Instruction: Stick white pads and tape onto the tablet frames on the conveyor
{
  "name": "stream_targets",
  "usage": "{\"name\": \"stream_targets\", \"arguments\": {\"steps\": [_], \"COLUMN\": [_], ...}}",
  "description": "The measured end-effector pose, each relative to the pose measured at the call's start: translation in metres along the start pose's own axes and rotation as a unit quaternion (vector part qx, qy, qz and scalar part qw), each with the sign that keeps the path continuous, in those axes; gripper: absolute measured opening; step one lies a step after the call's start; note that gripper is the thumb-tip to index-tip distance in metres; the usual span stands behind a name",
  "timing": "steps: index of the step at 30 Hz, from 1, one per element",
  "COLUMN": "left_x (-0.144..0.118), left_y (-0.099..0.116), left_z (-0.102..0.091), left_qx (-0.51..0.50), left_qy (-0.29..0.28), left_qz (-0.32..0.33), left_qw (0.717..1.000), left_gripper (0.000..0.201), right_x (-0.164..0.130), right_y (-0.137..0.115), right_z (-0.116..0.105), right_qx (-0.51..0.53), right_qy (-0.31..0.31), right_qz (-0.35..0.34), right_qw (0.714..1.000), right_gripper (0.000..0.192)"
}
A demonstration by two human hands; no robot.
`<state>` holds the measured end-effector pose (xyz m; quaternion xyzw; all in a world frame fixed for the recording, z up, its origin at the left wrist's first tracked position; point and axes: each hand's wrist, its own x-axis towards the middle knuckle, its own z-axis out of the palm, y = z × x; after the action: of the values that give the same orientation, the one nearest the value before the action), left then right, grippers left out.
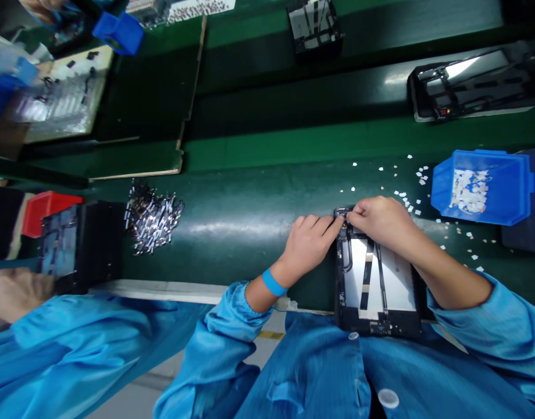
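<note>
Head view: both hands, left (309, 241) and right (381, 218), grip pinching small part at tablet frame (376, 285) top corner.

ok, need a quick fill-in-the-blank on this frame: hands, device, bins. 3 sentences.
1. Both the left hand and the right hand meet at the ____ edge of the open device.
2. The bin holding white scraps is ____ in colour.
3. The band on the left wrist is ____.

Missing words: far; blue; blue
</note>
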<state>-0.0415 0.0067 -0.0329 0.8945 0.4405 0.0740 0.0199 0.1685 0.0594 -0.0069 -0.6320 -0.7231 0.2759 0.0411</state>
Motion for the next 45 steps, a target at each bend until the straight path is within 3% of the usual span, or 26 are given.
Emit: {"name": "stream_targets", "arguments": {"steps": [8,11,14,18,24,28,30,34,37,40,41,42,43,45], "left_x": [0.012,0.012,0.009,0.008,0.009,0.006,0.006,0.012,0.02,0.029,0.031,0.034,0.035,0.038], "left_y": [-0.004,-0.012,-0.016,-0.015,-0.016,-0.017,-0.017,-0.012,-0.006,-0.003,-0.003,-0.004,-0.005,-0.006], "left_z": [-0.018,-0.016,-0.013,-0.013,-0.023,-0.027,-0.027,-0.022,-0.021,-0.027,-0.029,-0.03,-0.031,-0.032], "left_qx": [0.037,0.009,-0.012,-0.008,-0.018,-0.029,-0.026,0.011,0.036,0.066,0.077,0.084,0.087,0.092], "left_qy": [-0.061,-0.062,-0.065,-0.059,-0.061,-0.03,-0.021,-0.029,-0.046,-0.069,-0.077,-0.081,-0.083,-0.086], "left_qz": [0.046,0.03,0.011,0.002,0.011,-0.014,-0.022,-0.002,0.028,0.044,0.046,0.046,0.049,0.05], "left_qw": [0.996,0.998,0.998,0.998,0.998,0.999,0.999,1.0,0.998,0.994,0.993,0.992,0.992,0.991], "left_gripper": [0.038,0.039,0.042,0.042,0.039,0.036,0.035,0.041,0.043,0.045,0.046,0.047,0.049,0.05], "right_x": [-0.008,-0.022,-0.037,-0.044,-0.03,-0.026,-0.034,-0.069,-0.107,-0.144,-0.154,-0.163,-0.17,-0.18], "right_y": [0.009,0.026,0.043,0.045,0.039,0.05,0.057,0.071,0.083,0.105,0.115,0.127,0.14,0.167], "right_z": [0.006,0.018,0.03,0.029,0.019,0.022,0.02,0.008,-0.001,-0.005,-0.006,-0.007,-0.008,-0.012], "right_qx": [-0.007,0.012,-0.031,-0.132,-0.147,-0.03,0.054,0.13,0.137,0.189,0.23,0.284,0.35,0.491], "right_qy": [0.026,0.08,0.109,0.104,0.062,0.064,0.095,0.171,0.175,0.209,0.246,0.296,0.349,0.426], "right_qz": [-0.037,-0.144,-0.281,-0.332,-0.335,-0.319,-0.306,-0.255,-0.222,-0.102,-0.031,0.044,0.112,0.203], "right_qw": [0.999,0.986,0.953,0.928,0.929,0.945,0.946,0.943,0.949,0.954,0.941,0.911,0.862,0.732], "right_gripper": [0.024,0.027,0.036,0.045,0.042,0.042,0.044,0.038,0.032,0.024,0.02,0.017,0.017,0.027]}}
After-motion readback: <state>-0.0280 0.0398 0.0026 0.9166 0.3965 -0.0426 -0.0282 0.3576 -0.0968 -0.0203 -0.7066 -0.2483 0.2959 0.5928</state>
